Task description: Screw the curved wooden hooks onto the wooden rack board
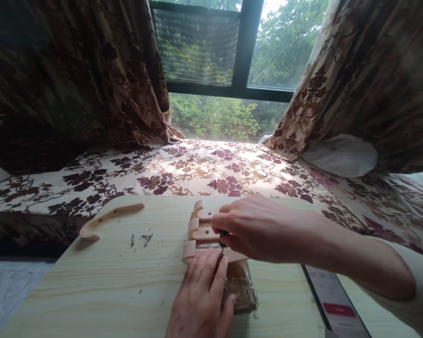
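My right hand [248, 225] is closed round the dark handle of a screwdriver [223, 239]; its thin metal shaft points down at the nearest curved wooden hook [237, 255]. Stretched out, the fingers of my left hand [201, 291] lie on that same hook, with fingertips on either side of the screwdriver's tip. Two more curved wooden hooks, a middle one [201, 233] and a far one [200, 211], lie in a row behind it, each with a dark screw or hole showing. Under the hooks is a brown block in clear wrapping [245, 286], partly hidden by my hands.
Another curved wooden hook [113, 215] lies at the pale wooden table's [102, 291] far left. Several loose screws [147, 239] are near it, among dark crumbs. A phone [334, 300] lies to the right. Beyond is a flowered cloth surface [197, 171] below the window.
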A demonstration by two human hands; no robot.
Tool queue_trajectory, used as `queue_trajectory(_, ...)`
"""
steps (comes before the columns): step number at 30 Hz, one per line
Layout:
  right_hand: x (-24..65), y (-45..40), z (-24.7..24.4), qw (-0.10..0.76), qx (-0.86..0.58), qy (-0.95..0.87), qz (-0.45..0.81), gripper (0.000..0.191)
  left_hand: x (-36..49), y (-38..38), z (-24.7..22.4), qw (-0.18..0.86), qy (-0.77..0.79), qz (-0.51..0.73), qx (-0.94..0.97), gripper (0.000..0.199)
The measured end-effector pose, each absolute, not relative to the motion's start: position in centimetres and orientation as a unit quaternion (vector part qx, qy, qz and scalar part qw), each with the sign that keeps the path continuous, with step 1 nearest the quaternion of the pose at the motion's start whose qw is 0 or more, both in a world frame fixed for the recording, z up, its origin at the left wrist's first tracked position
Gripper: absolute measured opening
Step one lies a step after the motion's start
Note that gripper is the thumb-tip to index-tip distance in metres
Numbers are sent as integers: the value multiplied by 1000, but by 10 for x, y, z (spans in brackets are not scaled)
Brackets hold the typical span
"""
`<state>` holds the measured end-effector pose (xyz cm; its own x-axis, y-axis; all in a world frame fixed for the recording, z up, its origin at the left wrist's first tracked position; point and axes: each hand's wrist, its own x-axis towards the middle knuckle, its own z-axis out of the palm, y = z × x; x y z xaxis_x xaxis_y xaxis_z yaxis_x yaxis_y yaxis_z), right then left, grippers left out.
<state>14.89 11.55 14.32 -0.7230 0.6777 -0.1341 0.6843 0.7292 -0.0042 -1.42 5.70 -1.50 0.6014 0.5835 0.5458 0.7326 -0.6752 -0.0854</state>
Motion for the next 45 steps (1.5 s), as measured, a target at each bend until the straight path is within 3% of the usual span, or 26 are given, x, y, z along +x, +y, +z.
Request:
queue_trajectory(10,151,116,128,27,403,914,-37,13,-15,58,-15,111,-371,-250,-888,45)
queue_trajectory(17,153,116,148,65,350,932,-70,11,-18,57,-10,95,-378,-236,-890,45)
queue_trajectory(25,155,116,129,24,378,925,-22,15,-14,57,-13,80,-386,-240,-887,44)
queue_trajectory(32,153,115,144,60,351,934,-37,10,-16,57,-11,68,-384,-235,-890,45)
queue_trajectory(40,154,114,133,31,354,934,-29,16,-18,57,-9,53,-384,-229,-893,48)
queue_trajectory(45,154,115,139,46,375,926,-24,9,-18,56,-8,43,-389,-236,-889,46)
